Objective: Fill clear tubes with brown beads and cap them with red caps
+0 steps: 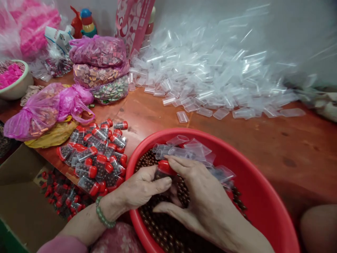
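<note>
My left hand (147,188) is closed around a small clear tube with a red cap (166,166), its body mostly hidden by the thumb and fingers. Over the cap reaches my right hand (200,193), its fingertips touching or nearly touching the red end while its thumb stands apart lower down. Both hands are above a large red basin (263,182). Dark brown shiny beads (155,225) fill the basin's bottom and left side. Several clear empty tubes (195,149) lie on the beads at the far side of the basin.
Capped tubes with dark beads (101,154) are heaped on the wooden table (297,147), left of the basin. More lie in a cardboard box (23,189) below. Clear tubes (210,84) pile up along the wall. Pink bags (97,51) and a white bowl (19,86) stand back left.
</note>
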### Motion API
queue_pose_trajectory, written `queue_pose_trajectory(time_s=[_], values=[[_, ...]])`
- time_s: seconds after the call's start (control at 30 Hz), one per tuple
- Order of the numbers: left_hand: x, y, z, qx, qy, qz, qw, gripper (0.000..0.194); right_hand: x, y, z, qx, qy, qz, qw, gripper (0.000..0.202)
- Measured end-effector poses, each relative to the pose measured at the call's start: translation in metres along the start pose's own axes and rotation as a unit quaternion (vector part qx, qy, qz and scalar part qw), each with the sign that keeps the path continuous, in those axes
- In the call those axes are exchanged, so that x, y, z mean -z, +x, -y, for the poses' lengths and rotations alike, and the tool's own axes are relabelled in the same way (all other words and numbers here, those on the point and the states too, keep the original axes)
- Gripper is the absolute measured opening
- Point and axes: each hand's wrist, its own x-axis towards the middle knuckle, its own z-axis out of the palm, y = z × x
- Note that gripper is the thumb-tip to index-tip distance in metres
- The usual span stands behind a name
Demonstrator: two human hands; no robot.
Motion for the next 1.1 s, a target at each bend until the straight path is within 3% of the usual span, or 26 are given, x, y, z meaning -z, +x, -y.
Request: queue_pose_trajectory(time_s=[0.2, 0.37, 0.57, 0.7, 0.8, 0.9, 1.1], values=[[0.000, 0.001, -0.001, -0.009, -0.032, -0.006, 0.999, 0.042, -0.016, 0.007, 0.005, 0.044, -0.095, -0.059, 0.993, 0.041], [0.003, -0.002, 0.002, -0.017, -0.023, -0.003, 1.000, 0.043, -0.016, 0.009, 0.008, 0.072, -0.106, -0.102, 0.987, 0.043], [-0.002, -0.002, -0.002, -0.025, -0.058, -0.001, 0.998, 0.050, -0.017, 0.007, 0.009, 0.075, -0.080, -0.074, 0.991, 0.051], [-0.012, 0.004, -0.008, 0.030, -0.121, -0.080, 0.989, 0.066, -0.017, 0.003, 0.012, 0.035, -0.048, -0.028, 0.998, 0.053], [-0.016, 0.007, -0.004, 0.030, -0.122, -0.177, 0.976, 0.047, -0.019, -0.001, 0.013, 0.042, -0.060, -0.033, 0.997, 0.054], [-0.017, 0.007, 0.006, -0.033, -0.105, -0.265, 0.958, 0.026, -0.022, -0.004, 0.012, 0.097, -0.087, -0.058, 0.990, 0.055], [-0.014, 0.000, 0.016, -0.063, -0.030, -0.311, 0.948, 0.023, -0.021, -0.001, 0.019, 0.127, -0.127, -0.058, 0.982, 0.047]])
